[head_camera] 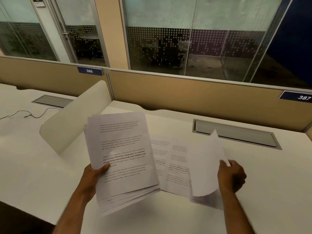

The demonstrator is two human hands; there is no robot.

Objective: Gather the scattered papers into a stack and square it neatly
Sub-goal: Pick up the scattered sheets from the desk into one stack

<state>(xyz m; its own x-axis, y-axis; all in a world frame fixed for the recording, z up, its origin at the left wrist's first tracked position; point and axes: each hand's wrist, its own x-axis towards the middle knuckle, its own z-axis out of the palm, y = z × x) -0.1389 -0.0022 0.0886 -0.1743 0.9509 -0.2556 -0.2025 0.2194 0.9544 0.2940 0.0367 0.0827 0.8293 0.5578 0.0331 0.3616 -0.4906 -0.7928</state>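
Observation:
My left hand [94, 174] grips a loose stack of printed papers [123, 154] by its left edge, held above the white desk [50, 166]. The sheets fan out unevenly at the stack's bottom. My right hand [231, 176] pinches a single sheet [205, 166] at its right edge; that sheet is lifted, curled and blurred, blank side toward me. Between the two, more printed sheets [175, 162] lie flat on the desk, overlapping each other and partly hidden by the held papers.
A grey cable tray [236, 134] is set into the desk behind the papers. A rounded white divider [74, 119] stands to the left, a tan partition [185, 92] with number plates runs along the back. A thin cable [33, 114] lies on the neighbouring desk.

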